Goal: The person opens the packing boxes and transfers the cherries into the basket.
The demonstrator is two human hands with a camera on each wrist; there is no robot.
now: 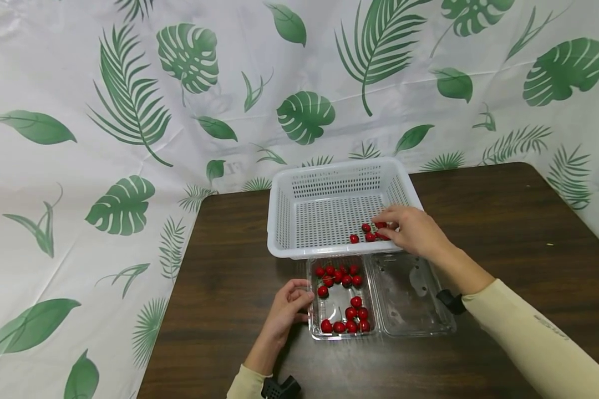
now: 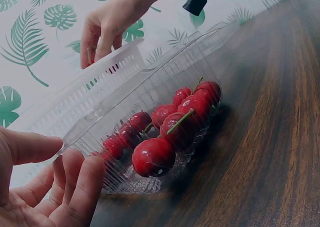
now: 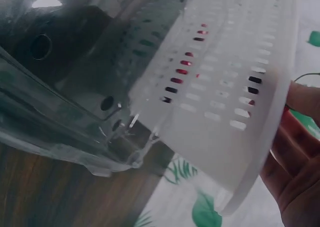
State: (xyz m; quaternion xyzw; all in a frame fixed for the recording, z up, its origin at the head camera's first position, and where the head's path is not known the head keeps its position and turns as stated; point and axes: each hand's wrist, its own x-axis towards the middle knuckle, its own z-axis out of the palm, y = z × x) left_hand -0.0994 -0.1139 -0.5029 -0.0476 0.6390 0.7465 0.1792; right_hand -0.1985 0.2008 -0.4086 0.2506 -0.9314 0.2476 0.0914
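Note:
My left hand (image 1: 285, 307) holds the left edge of a clear plastic clamshell container (image 1: 336, 302), its thumb at the rim in the left wrist view. Red cherries (image 2: 154, 157), some with green stems, lie along the back, front and right side of that container. My right hand (image 1: 414, 230) reaches over the near right rim of a white perforated basket (image 1: 299, 252). Its thumb and fingers pinch a cherry (image 3: 286, 108), mostly hidden by the fingers, with a thin stem sticking out. Several more cherries (image 1: 366, 228) lie on the basket floor beside the fingertips.
The clamshell's clear lid (image 1: 404, 299) lies folded open to the right, under my right forearm. The basket stands directly behind the clamshell on the dark wooden table (image 1: 219, 277). A leaf-patterned white sheet (image 1: 249, 66) hangs behind and left of the table.

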